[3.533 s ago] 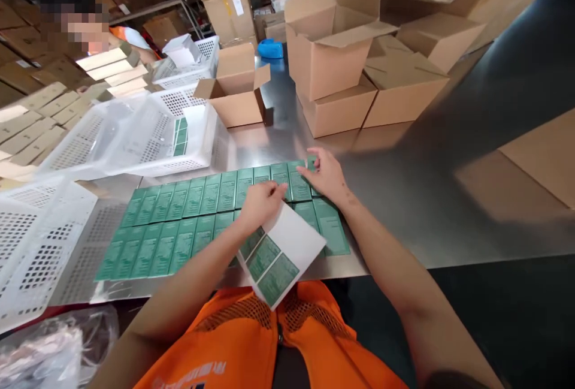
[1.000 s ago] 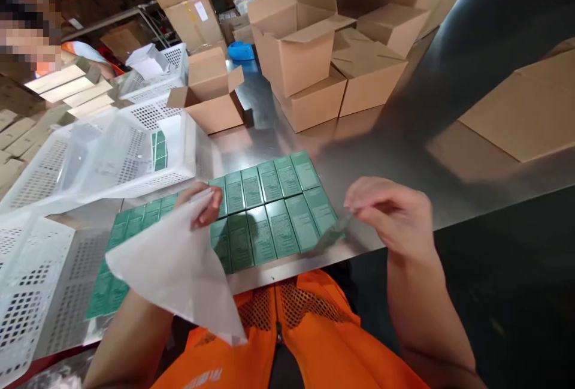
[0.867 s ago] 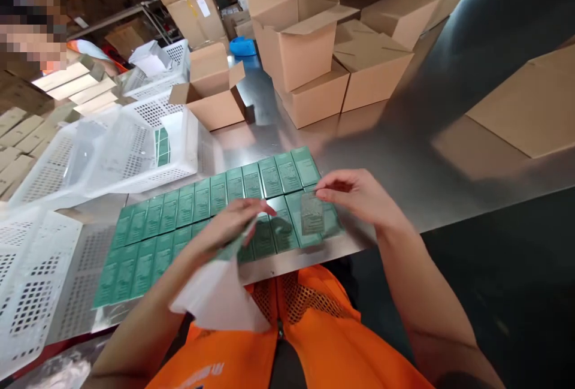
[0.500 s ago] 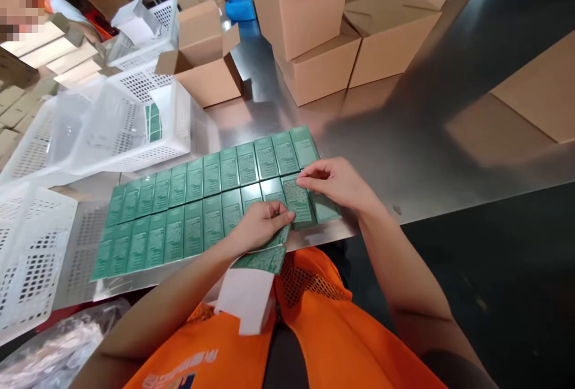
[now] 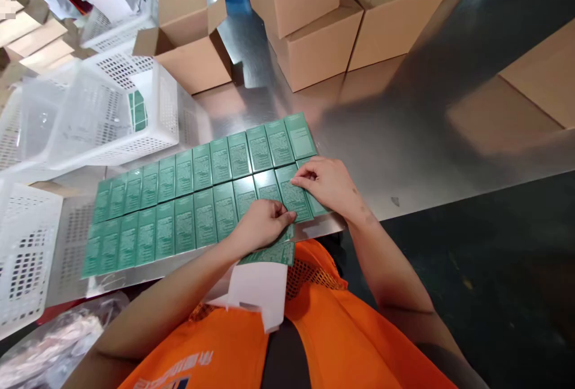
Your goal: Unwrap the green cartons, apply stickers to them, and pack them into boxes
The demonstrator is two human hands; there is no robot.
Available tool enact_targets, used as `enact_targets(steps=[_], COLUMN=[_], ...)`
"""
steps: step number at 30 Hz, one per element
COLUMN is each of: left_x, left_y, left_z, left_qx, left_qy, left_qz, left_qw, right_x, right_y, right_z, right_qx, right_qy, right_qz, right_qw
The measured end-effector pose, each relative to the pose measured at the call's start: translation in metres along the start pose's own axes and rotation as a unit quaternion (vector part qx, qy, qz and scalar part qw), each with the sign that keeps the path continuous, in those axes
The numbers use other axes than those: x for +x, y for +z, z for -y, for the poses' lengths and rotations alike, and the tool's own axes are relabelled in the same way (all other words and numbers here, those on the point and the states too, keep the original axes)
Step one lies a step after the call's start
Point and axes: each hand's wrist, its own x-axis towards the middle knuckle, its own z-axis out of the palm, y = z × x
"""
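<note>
Two rows of green printed boxes (image 5: 184, 173) lie side by side on the steel table (image 5: 381, 149). My left hand (image 5: 263, 221) is at the near row, its thumb and fingers pinched together; what is between them, if anything, is hidden. Under and below it, green printed cardboard (image 5: 269, 254) with white flaps (image 5: 258, 284) hangs at the table edge, against the orange vest. My right hand (image 5: 326, 185) is over the right end of the near row, thumb and index fingertip pinched above a box. Anything in that pinch is too small to make out.
White perforated baskets (image 5: 166, 101) stand at the left, one with green boxes inside. An open cardboard carton (image 5: 197, 65) is behind the rows. More cartons (image 5: 323, 47) stand at the back, and another (image 5: 543, 77) at far right. A plastic bag (image 5: 58, 341) is at lower left.
The view has shifted, so the boxes and baskets appear further left and slightly higher. Both hands stay pinched over the near row, and the white flaps have tilted a little.
</note>
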Motion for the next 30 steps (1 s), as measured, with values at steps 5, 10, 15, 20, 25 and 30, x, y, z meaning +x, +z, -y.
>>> enact_targets(steps=[5, 10, 15, 20, 25, 30], left_x=[0.002, 0.003, 0.005, -0.003, -0.015, -0.016], left_y=[-0.003, -0.003, -0.003, -0.021, -0.054, -0.064], left_z=[-0.004, -0.008, -0.01, -0.004, -0.005, -0.013], left_qx=[0.03, 0.061, 0.151, 0.096, 0.015, 0.066], left_qy=[-0.01, -0.013, 0.034, 0.061, 0.076, 0.098], left_qz=[0.015, 0.013, 0.011, -0.056, -0.372, -0.511], left_qw=[0.999, 0.998, 0.988, 0.992, 0.925, 0.851], right_x=[0.001, -0.002, -0.006, -0.013, -0.046, -0.064], right_y=[0.001, 0.005, 0.012, 0.011, 0.003, 0.014], right_z=[-0.001, 0.0, -0.003, -0.003, 0.035, 0.07], right_qx=[-0.006, -0.01, 0.009, 0.092, 0.288, 0.23], right_qy=[0.0, 0.002, -0.004, 0.012, 0.005, -0.04], right_qz=[0.007, -0.001, -0.063, -0.101, -0.091, -0.17], right_qw=[1.0, 1.0, 0.998, 0.991, 0.953, 0.957])
